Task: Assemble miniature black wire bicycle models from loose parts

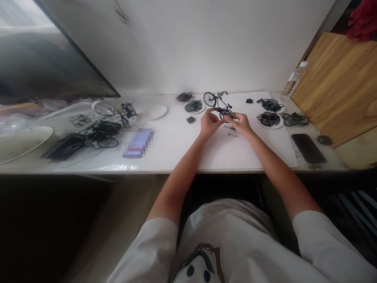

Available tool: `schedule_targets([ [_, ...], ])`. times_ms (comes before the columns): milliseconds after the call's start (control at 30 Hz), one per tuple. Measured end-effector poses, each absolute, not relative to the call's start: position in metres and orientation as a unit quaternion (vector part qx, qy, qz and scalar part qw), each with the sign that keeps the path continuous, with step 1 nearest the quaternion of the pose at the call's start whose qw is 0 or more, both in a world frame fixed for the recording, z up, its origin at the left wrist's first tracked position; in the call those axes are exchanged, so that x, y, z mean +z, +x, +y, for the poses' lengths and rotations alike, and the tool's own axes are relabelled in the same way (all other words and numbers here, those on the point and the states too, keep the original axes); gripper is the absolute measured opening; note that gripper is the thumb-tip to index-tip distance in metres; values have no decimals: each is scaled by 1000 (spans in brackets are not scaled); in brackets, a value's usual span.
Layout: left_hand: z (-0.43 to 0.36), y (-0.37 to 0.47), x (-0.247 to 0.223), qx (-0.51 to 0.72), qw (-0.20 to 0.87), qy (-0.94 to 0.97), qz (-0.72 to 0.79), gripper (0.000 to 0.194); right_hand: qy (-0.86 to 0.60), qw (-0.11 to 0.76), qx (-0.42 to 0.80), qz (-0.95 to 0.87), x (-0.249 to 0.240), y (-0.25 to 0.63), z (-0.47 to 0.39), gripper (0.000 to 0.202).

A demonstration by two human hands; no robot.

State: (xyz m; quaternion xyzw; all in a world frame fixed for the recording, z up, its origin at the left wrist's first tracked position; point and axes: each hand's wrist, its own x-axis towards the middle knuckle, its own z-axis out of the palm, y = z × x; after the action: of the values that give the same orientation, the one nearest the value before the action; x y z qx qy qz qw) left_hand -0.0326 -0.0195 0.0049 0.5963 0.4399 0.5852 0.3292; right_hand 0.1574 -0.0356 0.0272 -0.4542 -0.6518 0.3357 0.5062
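Observation:
A small black model bicycle (pixel 217 101) is held upright over the white board, its handlebar end pointing away from me. My left hand (pixel 211 122) is closed on its near wheel from the left. From the right, my right hand (pixel 240 124) pinches the same wheel area, thumbs nearly meeting. Fingers hide part of that wheel and whatever small piece may be between them. Just below the hands, a thin T-shaped piece (pixel 233 135) lies on the board. A small dark green block (pixel 191 119) sits left of my left hand.
Plates of dark bicycle parts (pixel 271 119) stand right and behind. More model bicycles (pixel 107 131) lie left, near a blurred purple rectangle (pixel 138 143). A black phone (pixel 308 148), a round dark object (pixel 324 140) and a clear bottle (pixel 294 80) are at right. A white wall rises behind.

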Motion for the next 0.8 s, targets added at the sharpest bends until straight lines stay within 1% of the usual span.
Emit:
schedule_targets([
  [133, -21, -31, 4, 591, 327, 600, 428, 71, -459, 518, 321, -646, 22, 158, -32, 56],
  [233, -23, -30, 7, 588, 336, 597, 430, 74, -470, 520, 322, -636, 19, 158, -28, 61],
  [367, -24, -30, 9, 587, 355, 591, 424, 77, -487, 534, 355, -593, 17, 158, -22, 69],
  [500, -19, -29, 6, 581, 403, 561, 431, 68, -463, 549, 407, -565, 19, 158, -20, 70],
  [633, -15, -28, 4, 555, 458, 554, 418, 54, -444, 536, 459, -552, 19, 157, -22, 67],
  [800, -18, -30, 7, 534, 501, 564, 382, 55, -428, 527, 491, -546, 13, 156, -22, 64],
])
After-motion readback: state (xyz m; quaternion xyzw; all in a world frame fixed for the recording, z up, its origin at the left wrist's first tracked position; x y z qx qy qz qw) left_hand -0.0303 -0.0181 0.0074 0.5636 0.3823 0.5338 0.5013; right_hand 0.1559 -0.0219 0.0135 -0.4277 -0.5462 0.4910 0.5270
